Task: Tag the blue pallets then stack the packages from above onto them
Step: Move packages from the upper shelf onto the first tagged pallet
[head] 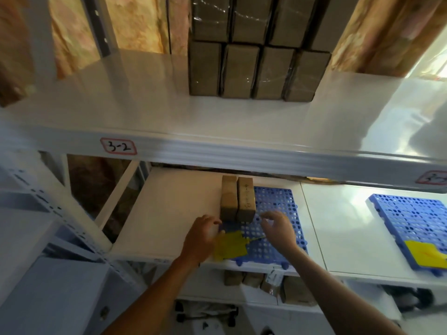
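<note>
Centre frame: blue pallet (278,213), two packages (238,201) upright at its left edge, right portion bare. Left hand (200,238) and right hand (278,230) open-fingered, empty, over yellow tag (229,247) at front edge.

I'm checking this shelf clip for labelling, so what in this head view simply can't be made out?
- Writing on the yellow tag: blurred, and partly covered by the left hand.
- Label at the right edge: cut off by the frame and smeared.
- Marks on the right package on the pallet: too small to read.
- Right blue pallet: cropped by the edge.
- Packages on the lowest shelf: hidden by the shelf above.
</note>
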{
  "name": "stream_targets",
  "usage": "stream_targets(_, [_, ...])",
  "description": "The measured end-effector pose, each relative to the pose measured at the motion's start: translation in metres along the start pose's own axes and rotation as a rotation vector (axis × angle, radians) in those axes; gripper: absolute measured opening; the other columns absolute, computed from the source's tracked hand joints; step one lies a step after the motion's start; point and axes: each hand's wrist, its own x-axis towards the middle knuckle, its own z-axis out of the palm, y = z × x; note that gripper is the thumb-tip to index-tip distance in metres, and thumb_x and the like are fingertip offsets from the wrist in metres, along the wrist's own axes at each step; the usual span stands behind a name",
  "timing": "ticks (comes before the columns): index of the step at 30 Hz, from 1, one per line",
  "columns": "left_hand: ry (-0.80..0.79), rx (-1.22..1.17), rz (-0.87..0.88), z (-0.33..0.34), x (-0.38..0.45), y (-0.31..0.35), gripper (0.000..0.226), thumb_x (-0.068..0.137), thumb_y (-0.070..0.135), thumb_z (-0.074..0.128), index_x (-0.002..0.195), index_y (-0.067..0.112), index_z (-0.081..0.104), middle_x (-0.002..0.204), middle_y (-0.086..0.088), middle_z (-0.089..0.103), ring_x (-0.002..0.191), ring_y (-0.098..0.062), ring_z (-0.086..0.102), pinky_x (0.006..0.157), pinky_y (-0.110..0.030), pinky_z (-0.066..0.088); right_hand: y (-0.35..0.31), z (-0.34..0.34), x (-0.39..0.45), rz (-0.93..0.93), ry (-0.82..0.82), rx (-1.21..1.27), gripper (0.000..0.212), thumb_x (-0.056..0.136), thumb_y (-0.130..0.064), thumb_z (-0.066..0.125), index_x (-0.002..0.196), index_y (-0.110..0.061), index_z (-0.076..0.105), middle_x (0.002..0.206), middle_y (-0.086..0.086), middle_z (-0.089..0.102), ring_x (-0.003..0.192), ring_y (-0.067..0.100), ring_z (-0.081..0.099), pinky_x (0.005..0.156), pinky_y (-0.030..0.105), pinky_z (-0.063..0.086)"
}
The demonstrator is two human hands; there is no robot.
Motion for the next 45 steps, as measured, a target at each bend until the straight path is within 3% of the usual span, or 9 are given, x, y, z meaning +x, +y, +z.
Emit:
stream_targets(2, [-0.221, 0.139, 0.102, 0.003, -0.018, -0.015, 0.046, 0.083, 0.032, 0.078, 0.124, 0.012, 0.071, 0.128, -0.006, 0.065, 0.122, -0.027, 0.056, 0.102, -0.034, 0.046, 0.019, 0.002, -0.014, -0.097, -0.178, -0.223, 0.031, 0.098, -0.030, 0.066, 0.128, -0.026, 0.073, 0.135, -0.005, 0.066, 0.127, 0.021, 0.054, 0.103, 0.035, 0.042])
stream_targets(4, [-0.299, 0.193, 0.127, 0.007, -0.025, -0.020, 0.057, 0.084, 0.040, 0.078, 0.133, 0.014, 0.067, 0.141, -0.003, 0.059, 0.133, -0.022, 0.050, 0.111, -0.029, 0.039, 0.029, 0.005, -0.024, -0.111, -0.263, -0.362, 0.034, 0.100, -0.036, 0.063, 0.133, -0.033, 0.068, 0.145, -0.012, 0.057, 0.137, 0.019, 0.044, 0.109, 0.035, 0.034])
stream_targets(9, [-0.335, 0.270, 0.193, 0.009, -0.021, -0.014, 0.056, 0.093, 0.047, 0.065, 0.144, 0.025, 0.059, 0.151, 0.010, 0.052, 0.140, -0.015, 0.040, 0.114, -0.030, 0.034, 0.026, 0.005, -0.030, -0.177, -0.222, -0.408, 0.026, 0.102, -0.036, 0.060, 0.124, -0.036, 0.073, 0.136, -0.013, 0.060, 0.130, 0.016, 0.048, 0.103, 0.032, 0.036])
stream_targets(14, [-0.365, 0.244, 0.142, 0.011, -0.021, -0.009, 0.058, 0.096, 0.042, 0.062, 0.151, 0.025, 0.050, 0.156, 0.007, 0.048, 0.147, -0.016, 0.035, 0.118, -0.032, 0.032, 0.030, 0.004, -0.035, -0.193, -0.225, -0.428, 0.027, 0.102, -0.039, 0.060, 0.125, -0.036, 0.073, 0.128, -0.013, 0.064, 0.126, 0.015, 0.051, 0.104, 0.031, 0.035])
stream_targets(22, [-0.380, 0.145, 0.114, 0.014, -0.019, -0.010, 0.052, 0.101, 0.030, 0.060, 0.151, 0.018, 0.050, 0.160, 0.001, 0.043, 0.153, -0.015, 0.028, 0.123, -0.028, 0.025, 0.028, 0.004, -0.040, -0.172, -0.235, -0.392, 0.026, 0.102, -0.038, 0.059, 0.124, -0.035, 0.072, 0.125, -0.013, 0.065, 0.122, 0.013, 0.053, 0.100, 0.029, 0.035])
stream_targets(31, [-0.351, 0.157, 0.144, 0.009, -0.015, 0.003, 0.054, 0.103, 0.040, 0.054, 0.153, 0.020, 0.047, 0.164, 0.006, 0.035, 0.156, -0.014, 0.022, 0.123, -0.026, 0.019, 0.013, -0.008, -0.049, -0.033, -0.182, -0.273, 0.035, 0.104, -0.045, 0.053, 0.133, -0.031, 0.067, 0.134, -0.009, 0.066, 0.124, 0.015, 0.059, 0.100, 0.032, 0.043])
stream_targets(36, [-0.306, 0.054, -0.075, -0.016, 0.004, 0.034, 0.056, 0.108, 0.048, 0.036, 0.157, 0.021, 0.039, 0.167, 0.003, 0.031, 0.155, -0.014, 0.025, 0.123, -0.028, 0.018, -0.033, -0.032, -0.043, 0.144, -0.180, -0.139, 0.041, 0.110, -0.045, 0.037, 0.119, -0.012, 0.060, 0.117, 0.014, 0.069, 0.110, 0.033, 0.066, 0.079, 0.035, 0.044])
stream_targets(41, [-0.276, 0.137, -0.150, -0.074, 0.013, 0.075, 0.059, 0.109, 0.046, 0.025, 0.159, 0.016, 0.033, 0.170, -0.003, 0.023, 0.156, -0.021, 0.022, 0.127, -0.037, 0.019, -0.088, -0.084, -0.048, 0.179, -0.216, -0.175, 0.045, 0.111, -0.033, 0.032, 0.140, -0.004, 0.050, 0.140, 0.023, 0.054, 0.127, 0.037, 0.055, 0.101, 0.044, 0.045])
stream_targets(45, [-0.165, 0.122, -0.100, -0.118, -0.002, 0.129, 0.056, 0.109, 0.047, 0.027, 0.156, 0.019, 0.038, 0.166, -0.007, 0.032, 0.151, -0.023, 0.032, 0.116, -0.032, 0.027, -0.134, -0.118, -0.071, 0.100, -0.151, -0.107, 0.050, 0.109, -0.041, 0.037, 0.144, -0.007, 0.050, 0.138, 0.018, 0.060, 0.125, 0.034, 0.059, 0.095, 0.036, 0.044])
